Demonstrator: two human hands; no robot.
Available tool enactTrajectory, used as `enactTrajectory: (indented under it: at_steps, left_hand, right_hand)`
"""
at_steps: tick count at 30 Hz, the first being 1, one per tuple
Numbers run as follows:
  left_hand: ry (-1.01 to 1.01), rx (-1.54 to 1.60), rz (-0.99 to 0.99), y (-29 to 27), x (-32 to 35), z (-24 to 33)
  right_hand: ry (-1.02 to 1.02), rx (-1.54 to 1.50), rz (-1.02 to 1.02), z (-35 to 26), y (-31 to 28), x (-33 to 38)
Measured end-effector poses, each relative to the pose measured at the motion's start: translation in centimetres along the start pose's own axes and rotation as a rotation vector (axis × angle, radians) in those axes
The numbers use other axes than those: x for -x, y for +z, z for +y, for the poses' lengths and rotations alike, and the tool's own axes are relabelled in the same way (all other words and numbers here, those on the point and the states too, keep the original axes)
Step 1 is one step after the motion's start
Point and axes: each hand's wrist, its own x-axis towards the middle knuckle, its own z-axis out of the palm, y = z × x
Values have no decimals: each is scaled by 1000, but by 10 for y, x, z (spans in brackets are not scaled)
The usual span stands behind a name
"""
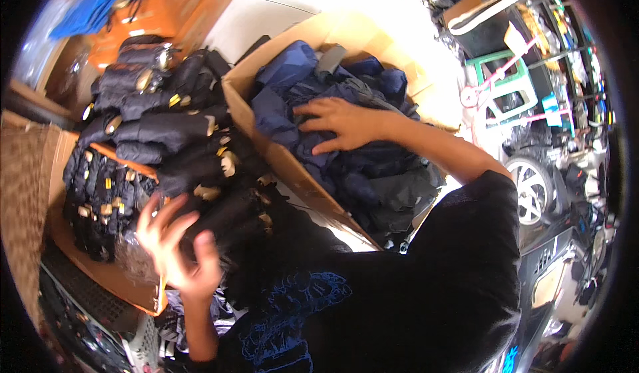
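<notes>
My right hand (339, 124) lies with spread fingers on a heap of navy-blue fabric bundles (289, 66) inside an open cardboard box (283, 154). Darker, nearly black fabric (406, 190) fills the near end of that box. On the left, my left hand (181, 250) is raised, slightly blurred, its fingers apart and nothing visible in them. Just beyond it is a large pile of black rolled fabric bundles (176, 130) with small pale and yellow tags. Part of the pile sits in a second cardboard box (120, 283). What the bundles are, I cannot tell.
An orange container (166, 10) with blue bags (110, 0) stands at the far left. Toward the right are a green and white stool (526, 83), a wheel (530, 190) and cluttered shelving (572, 53). Pale floor tiles (266, 13) show beyond the box.
</notes>
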Motion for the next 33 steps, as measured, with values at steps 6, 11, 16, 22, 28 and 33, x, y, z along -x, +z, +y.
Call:
enactTrajectory:
  at_steps: [6, 11, 16, 22, 28, 33]
  left_hand:
    - [206, 13, -528, 112, -103, 39]
    - [127, 69, -1409, 165, -120, 58]
    - [303, 112, -1704, 206, -83, 103]
    - [344, 118, -1561, 209, -69, 109]
    - [333, 254, -1013, 162, -109, 56]
    - [-57, -45, -1275, 178, -122, 49]
  right_hand:
    - [415, -20, -444, 25, 10, 47]
    - [688, 142, -567, 38, -8, 59]
    - [320, 156, 159, 20, -58, -1]
    - [-204, 128, 19, 44, 36, -53]
    - [181, 173, -786, 80, 32, -17]
    - [241, -19, -864, 64, -15, -33]
